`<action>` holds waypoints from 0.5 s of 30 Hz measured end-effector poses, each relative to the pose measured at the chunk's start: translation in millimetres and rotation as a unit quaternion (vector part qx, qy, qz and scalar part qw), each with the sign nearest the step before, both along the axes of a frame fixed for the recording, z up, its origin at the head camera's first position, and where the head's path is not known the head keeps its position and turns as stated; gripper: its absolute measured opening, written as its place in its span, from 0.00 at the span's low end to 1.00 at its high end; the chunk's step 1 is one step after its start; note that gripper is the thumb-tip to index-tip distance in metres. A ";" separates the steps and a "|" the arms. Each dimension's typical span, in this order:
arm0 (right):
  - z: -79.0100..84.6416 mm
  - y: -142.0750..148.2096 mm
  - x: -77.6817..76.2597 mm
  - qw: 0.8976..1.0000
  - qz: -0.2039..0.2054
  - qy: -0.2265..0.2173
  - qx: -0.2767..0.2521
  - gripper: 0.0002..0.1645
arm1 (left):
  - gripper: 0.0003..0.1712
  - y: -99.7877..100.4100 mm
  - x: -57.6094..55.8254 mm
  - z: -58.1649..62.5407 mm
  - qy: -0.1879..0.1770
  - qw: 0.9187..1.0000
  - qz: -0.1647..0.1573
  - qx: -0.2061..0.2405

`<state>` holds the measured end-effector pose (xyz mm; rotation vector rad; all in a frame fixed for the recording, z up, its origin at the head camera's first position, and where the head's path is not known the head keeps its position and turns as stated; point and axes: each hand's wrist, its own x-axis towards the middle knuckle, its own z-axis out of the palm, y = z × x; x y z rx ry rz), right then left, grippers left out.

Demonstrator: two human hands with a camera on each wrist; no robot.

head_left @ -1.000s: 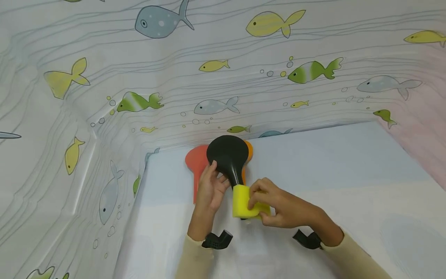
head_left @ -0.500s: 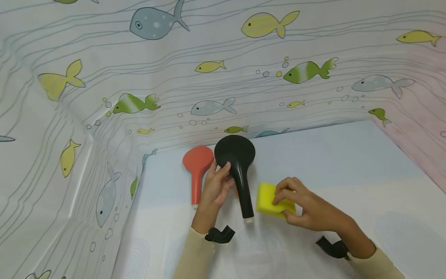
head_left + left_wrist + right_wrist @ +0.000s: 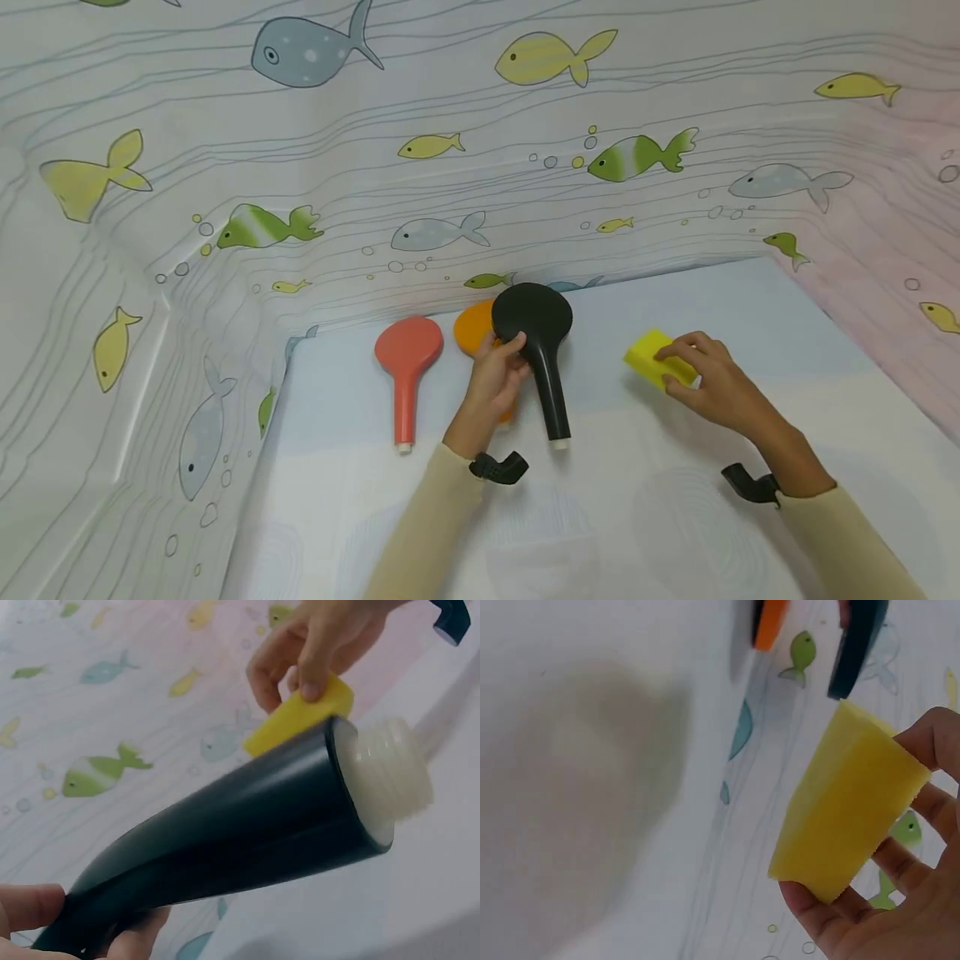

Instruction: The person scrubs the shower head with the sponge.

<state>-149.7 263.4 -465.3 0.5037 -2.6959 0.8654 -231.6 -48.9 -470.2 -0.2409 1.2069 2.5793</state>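
Observation:
My left hand (image 3: 491,383) holds a black handheld shower head (image 3: 534,313) at its neck, thumb on the front. Its handle points down toward me, and the left wrist view shows the whitish threaded end (image 3: 394,771) up close. Off to the right, my right hand (image 3: 716,387) grips a yellow sponge (image 3: 648,354) between thumb and fingers, in the air and apart from the shower head. An orange shower head (image 3: 471,327) lies behind my left hand, partly hidden by it and by the black one. A red shower head (image 3: 408,343) lies further left.
A pale table surface (image 3: 420,533) lies under both hands. A wall sheet (image 3: 345,150) printed with fish rises behind and on the left, turning pinkish on the right. Each wrist carries a small black camera mount (image 3: 501,468).
My right hand has drawn the sponge off the black shower head's handle and moved it right and away from me. The black shower head has shifted right, uncovering more of the orange one.

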 end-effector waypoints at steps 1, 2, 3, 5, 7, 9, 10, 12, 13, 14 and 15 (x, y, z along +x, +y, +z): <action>-3.6 3.1 -2.3 1.000 -0.006 0.003 0.004 0.18 | 0.30 3.8 -3.1 -1.6 -0.002 1.000 0.001 -0.002; -6.7 5.9 -4.7 1.000 -0.012 0.006 0.007 0.18 | 0.30 7.6 -5.9 -3.3 -0.001 1.000 0.001 -0.004; -9.2 8.4 -6.9 1.000 -0.018 0.010 0.010 0.18 | 0.29 11.5 -8.7 -5.0 -0.001 1.000 0.001 -0.006; -13.5 12.7 -10.9 0.999 -0.029 0.018 0.017 0.18 | 0.29 18.8 -13.2 -8.3 0.001 1.000 -0.001 -0.014; -17.5 15.7 -15.0 0.999 -0.040 0.027 0.023 0.18 | 0.28 25.5 -16.9 -12.2 -0.002 1.000 -0.003 -0.024; -21.6 17.9 -17.8 0.998 -0.049 0.031 0.025 0.17 | 0.27 31.7 -20.2 -15.9 -0.005 0.999 -0.009 -0.035; -23.7 18.7 -18.6 0.998 -0.055 0.031 0.026 0.17 | 0.26 34.6 -21.7 -17.6 -0.006 0.999 -0.012 -0.039; -28.7 19.9 -20.0 0.997 -0.064 0.027 0.025 0.17 | 0.26 40.3 -24.3 -20.8 -0.009 0.999 -0.016 -0.047; -31.3 20.3 -20.4 0.997 -0.066 0.023 0.024 0.17 | 0.25 42.9 -25.5 -22.3 -0.009 0.999 -0.017 -0.049; -33.9 20.6 -20.7 0.997 -0.069 0.019 0.024 0.17 | 0.25 45.4 -26.6 -23.5 -0.007 0.998 -0.018 -0.053; -36.3 20.7 -20.8 0.997 -0.072 0.016 0.024 0.17 | 0.25 48.0 -27.8 -24.7 -0.007 0.998 -0.019 -0.055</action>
